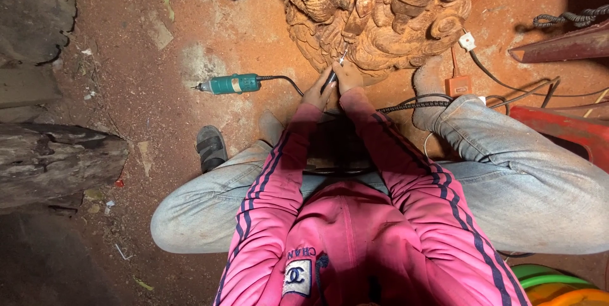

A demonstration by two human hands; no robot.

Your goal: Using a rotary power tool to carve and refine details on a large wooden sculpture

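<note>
Label [236, 83]: small pale yellowish band round body of teal grinder [229, 83], at 10 o'clock of frame centre, on sawdust floor. Print too small to tell.

Patch [297, 277]: white rectangular sewn badge with dark emblem, on pink jacket [355, 242], at 6 o'clock, bottom edge. Dark embroidered lettering arched just above patch.

No packages, signs or screens.

The wood carving [380, 14] walls off the front; a green rotary tool [231, 83] lies left on open sawdust floor [158, 116]. Cables [507, 84] and an orange socket box [458, 84] clutter the right.
</note>
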